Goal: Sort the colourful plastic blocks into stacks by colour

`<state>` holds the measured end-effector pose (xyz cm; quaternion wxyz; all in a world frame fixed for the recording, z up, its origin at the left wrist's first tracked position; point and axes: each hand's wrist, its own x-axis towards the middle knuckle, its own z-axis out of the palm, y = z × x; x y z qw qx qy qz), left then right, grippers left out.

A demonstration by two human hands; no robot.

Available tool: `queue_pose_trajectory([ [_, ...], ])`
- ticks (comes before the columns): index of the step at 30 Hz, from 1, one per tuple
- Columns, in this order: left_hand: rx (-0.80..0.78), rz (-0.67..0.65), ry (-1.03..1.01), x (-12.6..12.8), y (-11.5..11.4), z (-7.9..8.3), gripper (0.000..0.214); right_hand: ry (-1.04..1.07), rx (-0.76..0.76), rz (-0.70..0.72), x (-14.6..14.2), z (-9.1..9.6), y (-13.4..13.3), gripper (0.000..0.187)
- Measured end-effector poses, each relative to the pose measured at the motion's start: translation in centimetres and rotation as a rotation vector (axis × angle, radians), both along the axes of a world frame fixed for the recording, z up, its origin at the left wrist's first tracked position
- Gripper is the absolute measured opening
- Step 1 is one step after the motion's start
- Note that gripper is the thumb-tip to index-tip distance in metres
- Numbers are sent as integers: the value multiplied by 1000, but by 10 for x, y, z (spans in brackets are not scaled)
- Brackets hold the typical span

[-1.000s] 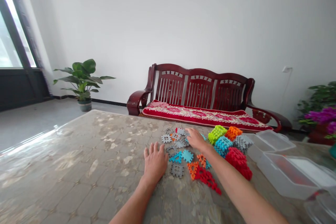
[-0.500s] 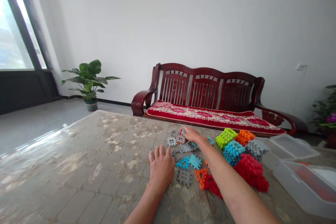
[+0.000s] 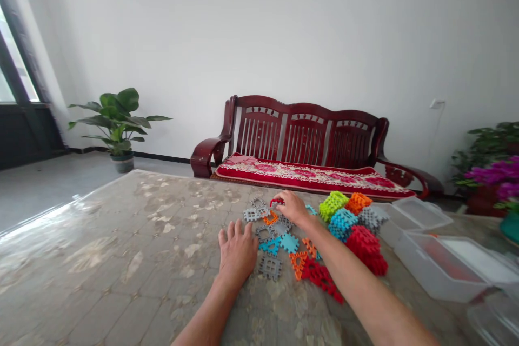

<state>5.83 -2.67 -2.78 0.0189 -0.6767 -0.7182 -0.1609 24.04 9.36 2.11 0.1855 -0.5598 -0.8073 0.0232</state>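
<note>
The right hand (image 3: 292,208) holds a small red plastic piece (image 3: 277,201) in a pinching grip above loose plastic tiles (image 3: 279,240). The open left hand (image 3: 237,253) lies palm-down beside them on the worktop (image 3: 101,259). Stacked blocks (image 3: 352,224) and a clear plastic box (image 3: 438,267) sit to the right.

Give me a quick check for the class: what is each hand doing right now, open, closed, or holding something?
Left hand: open, palm down, holding nothing.
Right hand: closed, pinching a small red plastic lattice piece.
</note>
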Motion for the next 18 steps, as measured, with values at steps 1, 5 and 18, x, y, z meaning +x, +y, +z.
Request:
queue_pose_trajectory([
  [1, -2, -3, 2, 0, 0, 1, 46, 6, 40, 22, 4, 0, -9, 30],
  [5, -6, -11, 12, 0, -1, 3, 47, 5, 132, 140, 29, -10, -44, 38],
  [18, 21, -28, 17, 0, -4, 6, 46, 123, -32, 73, 48, -21, -71, 64],
])
